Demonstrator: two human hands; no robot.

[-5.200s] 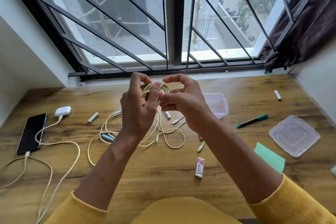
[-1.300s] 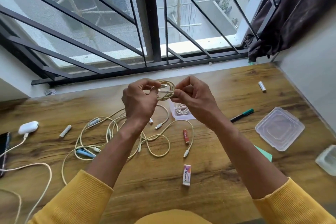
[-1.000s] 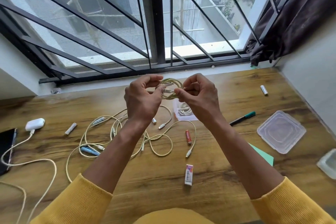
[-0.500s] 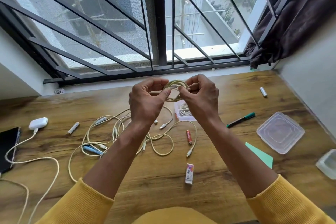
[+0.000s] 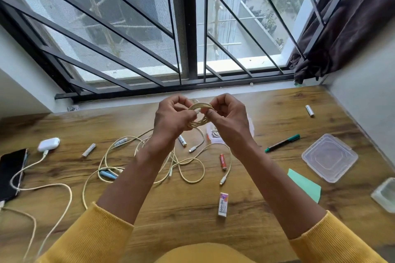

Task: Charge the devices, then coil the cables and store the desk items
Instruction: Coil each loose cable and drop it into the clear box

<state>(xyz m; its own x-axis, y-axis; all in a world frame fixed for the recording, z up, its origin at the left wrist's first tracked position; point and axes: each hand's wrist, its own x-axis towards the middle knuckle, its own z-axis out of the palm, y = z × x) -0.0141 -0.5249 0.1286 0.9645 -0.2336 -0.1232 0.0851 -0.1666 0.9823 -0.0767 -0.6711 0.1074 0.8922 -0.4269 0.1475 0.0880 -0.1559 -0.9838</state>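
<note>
While I watch through the head camera, both grips are raised together above the middle of the scene.

Counter (image 5: pixel 192 226): wooden; it spreads below and all round my two grips.
Phone (image 5: pixel 10 172): dark slab far left of the grips, at the frame edge, a pale cord running along it.
Lid (image 5: pixel 329 160): clear plastic, flat on the counter, well to the right of the grips.
Left hand (image 5: pixel 171 119): I see this grip curled, thumb and fingers pinching the coiled cable.
Right hand (image 5: pixel 229 119): this grip is curled too, fingertips pinching the same coil from its other side.
Loose cables (image 5: pixel 181 164): a pale tangle lying on the counter just below the grips.
Small container (image 5: pixel 213 134): clear, mostly hidden behind the right grip, a pale cable inside it.
Earbud case (image 5: pixel 48 144): white, far left of the grips, a cord at its near end.
Coiled cable (image 5: pixel 199 116): small cream ring held between the two grips, clear of the counter.
Marker (image 5: pixel 282 143): green-capped, right of the grips.
Eraser (image 5: pixel 223 204): well below the grips.
</note>
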